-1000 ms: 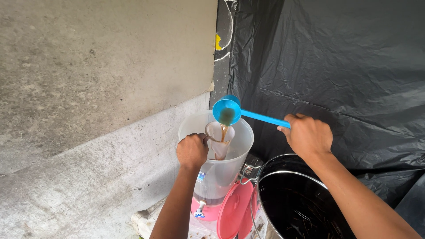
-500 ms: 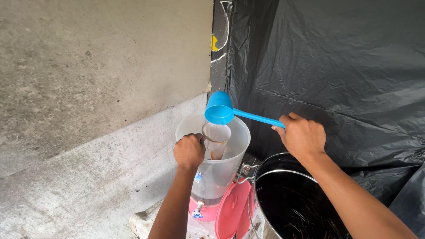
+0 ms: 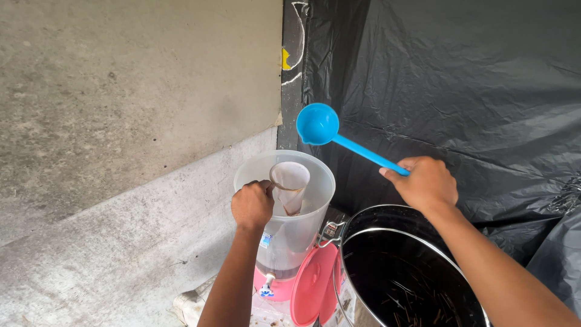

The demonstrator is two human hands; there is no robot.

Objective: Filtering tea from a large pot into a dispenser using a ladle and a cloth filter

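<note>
My right hand [image 3: 425, 183] grips the handle of a blue plastic ladle [image 3: 318, 125], whose empty bowl is raised above and to the right of a clear plastic dispenser jug [image 3: 290, 224]. My left hand [image 3: 253, 204] holds the handle of a cloth strainer cone [image 3: 290, 183] that hangs inside the jug's open top. The cloth is stained brown at its lower part. The jug stands on a pink base with a small tap [image 3: 266, 286].
A large steel pot [image 3: 404, 274] of dark liquid with bits in it stands at lower right. A pink lid [image 3: 311, 286] leans between pot and jug. Black plastic sheeting [image 3: 460, 85] hangs behind; a concrete wall and ledge [image 3: 121, 181] lie to the left.
The ladle tipped over the strainer, then lifted up and to the right, now empty. My left hand has stayed on the strainer handle.
</note>
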